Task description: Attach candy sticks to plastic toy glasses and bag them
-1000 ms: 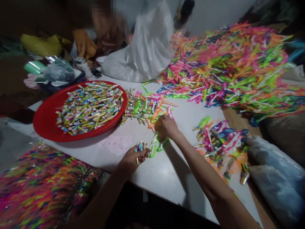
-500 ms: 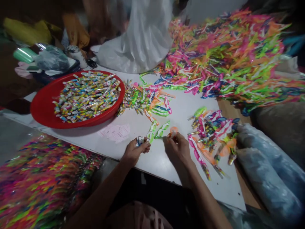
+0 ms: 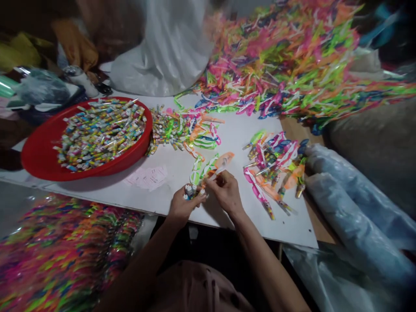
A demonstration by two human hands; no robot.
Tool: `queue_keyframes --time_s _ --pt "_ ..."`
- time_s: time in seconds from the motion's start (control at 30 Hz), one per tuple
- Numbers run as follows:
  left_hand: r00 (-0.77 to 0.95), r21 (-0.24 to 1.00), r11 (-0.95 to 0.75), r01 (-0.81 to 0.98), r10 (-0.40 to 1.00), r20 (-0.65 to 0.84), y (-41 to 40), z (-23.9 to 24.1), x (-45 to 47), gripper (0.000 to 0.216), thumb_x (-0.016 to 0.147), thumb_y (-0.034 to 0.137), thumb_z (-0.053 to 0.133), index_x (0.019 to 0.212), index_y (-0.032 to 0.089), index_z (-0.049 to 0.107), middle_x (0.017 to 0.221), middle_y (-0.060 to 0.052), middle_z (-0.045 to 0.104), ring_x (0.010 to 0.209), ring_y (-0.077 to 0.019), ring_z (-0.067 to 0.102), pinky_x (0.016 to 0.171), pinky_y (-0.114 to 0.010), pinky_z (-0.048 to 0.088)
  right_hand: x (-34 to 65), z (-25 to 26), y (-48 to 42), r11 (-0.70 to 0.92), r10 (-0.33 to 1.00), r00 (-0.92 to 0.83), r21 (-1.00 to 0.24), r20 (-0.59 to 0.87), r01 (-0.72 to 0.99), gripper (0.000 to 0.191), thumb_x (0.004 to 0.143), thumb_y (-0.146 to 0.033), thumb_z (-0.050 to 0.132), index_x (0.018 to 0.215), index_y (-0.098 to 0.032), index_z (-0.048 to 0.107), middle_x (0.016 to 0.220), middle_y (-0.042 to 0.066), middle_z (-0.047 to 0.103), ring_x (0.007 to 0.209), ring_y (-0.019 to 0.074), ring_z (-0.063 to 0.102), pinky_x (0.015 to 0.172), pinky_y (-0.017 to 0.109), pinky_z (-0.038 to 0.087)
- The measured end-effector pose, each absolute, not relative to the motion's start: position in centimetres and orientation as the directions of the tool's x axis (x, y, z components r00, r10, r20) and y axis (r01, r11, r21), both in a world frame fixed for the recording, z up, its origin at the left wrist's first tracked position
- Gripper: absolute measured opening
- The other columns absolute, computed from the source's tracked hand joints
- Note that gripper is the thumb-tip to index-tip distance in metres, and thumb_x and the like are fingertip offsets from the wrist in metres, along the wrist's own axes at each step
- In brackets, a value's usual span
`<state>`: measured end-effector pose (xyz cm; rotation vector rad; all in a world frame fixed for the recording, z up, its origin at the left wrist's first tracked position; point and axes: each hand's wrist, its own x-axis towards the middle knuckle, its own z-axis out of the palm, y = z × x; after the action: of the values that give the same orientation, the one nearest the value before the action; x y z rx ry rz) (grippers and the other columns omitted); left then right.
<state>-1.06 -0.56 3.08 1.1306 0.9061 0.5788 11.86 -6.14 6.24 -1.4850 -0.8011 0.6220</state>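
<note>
My left hand point(image 3: 182, 206) is closed around a few small printed tubes point(image 3: 190, 190), their white ends showing above the fingers. Close beside it, my right hand point(image 3: 225, 191) pinches an orange plastic piece point(image 3: 226, 158) with a white strip, its lower end at the tubes. Whether it enters one of them I cannot tell. Green-and-white plastic pieces point(image 3: 196, 170) lie on the white table just beyond both hands. Right of my right hand rests a loose pile of tubes with bright plastic pieces attached point(image 3: 273, 162).
A red basin point(image 3: 35, 151) full of printed tubes stands at left, with more tubes point(image 3: 164, 130) beside it. Pink paper slips point(image 3: 147, 177) lie in front. A large heap of bright plastic pieces point(image 3: 260, 65) fills the back right. Rolled clear plastic point(image 3: 351, 195) lies at right.
My right hand has moved left to my left hand, bringing the orange piece along. My left hand keeps hold of the tubes. The whole view has shifted slightly.
</note>
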Motion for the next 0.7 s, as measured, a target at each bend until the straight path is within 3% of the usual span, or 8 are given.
queue_keyframes --time_s 0.2,0.3,0.47,0.57,0.7 --pt "0.573 0.970 0.230 0.071 0.787 -0.229 -1.5 5.2 -1.2 0.039 0.064 0.036 0.078 0.093 0.012 0.066 0.060 -0.001 0.064 0.051 -0.0105 0.054 0.050 -0.022 0.042 12.8 6.7 -6.9 0.028 0.870 0.488 -0.979 -0.076 -0.203 0.029 0.067 -0.040 0.074 0.084 -0.019 0.062 0.068 -0.002 0.060 0.061 0.0131 0.053 0.058 0.026 0.043" --pt "0.601 0.973 0.205 0.107 0.766 -0.228 -1.5 5.5 -1.8 0.034 0.066 0.038 0.076 0.088 0.013 0.066 0.054 0.001 0.060 0.047 -0.0098 0.050 0.047 -0.021 0.039 12.6 6.5 -7.4 -0.014 0.877 0.463 -0.970 -0.128 -0.242 0.030 0.067 -0.041 0.075 0.081 -0.018 0.063 0.065 -0.002 0.059 0.060 0.0128 0.054 0.057 0.025 0.043" --pt "0.634 0.972 0.166 0.164 0.737 -0.233 -1.6 4.4 -1.9 0.029 0.066 0.036 0.077 0.080 0.014 0.064 0.052 0.002 0.058 0.047 -0.0093 0.049 0.048 -0.021 0.039 10.2 4.5 -8.2 -0.006 0.809 0.563 -0.961 -0.168 -0.277 0.028 0.069 -0.041 0.072 0.078 -0.018 0.059 0.063 -0.003 0.057 0.057 0.0115 0.051 0.055 0.024 0.041" --pt "0.661 0.950 0.250 0.186 0.684 -0.309 -2.1 3.5 -0.8 0.031 0.067 0.039 0.076 0.079 0.014 0.062 0.053 0.001 0.060 0.048 -0.0107 0.052 0.049 -0.022 0.041 12.1 4.0 -9.4 -0.097 0.770 0.604 -0.974 -0.205 -0.206 0.032 0.070 -0.046 0.071 0.071 -0.018 0.054 0.056 -0.005 0.051 0.053 0.0116 0.048 0.052 0.024 0.038" --pt "0.650 0.904 0.359 0.233 0.633 -0.420 -2.6 3.0 0.4 0.034 0.070 0.043 0.073 0.086 0.015 0.066 0.073 -0.005 0.068 0.056 -0.0129 0.060 0.052 -0.022 0.042 20.8 6.7 -12.5 -0.309 0.695 0.712 -0.937 -0.103 0.166 0.037 0.071 -0.053 0.069 0.080 -0.019 0.058 0.058 -0.002 0.054 0.056 0.0172 0.053 0.054 0.029 0.040"
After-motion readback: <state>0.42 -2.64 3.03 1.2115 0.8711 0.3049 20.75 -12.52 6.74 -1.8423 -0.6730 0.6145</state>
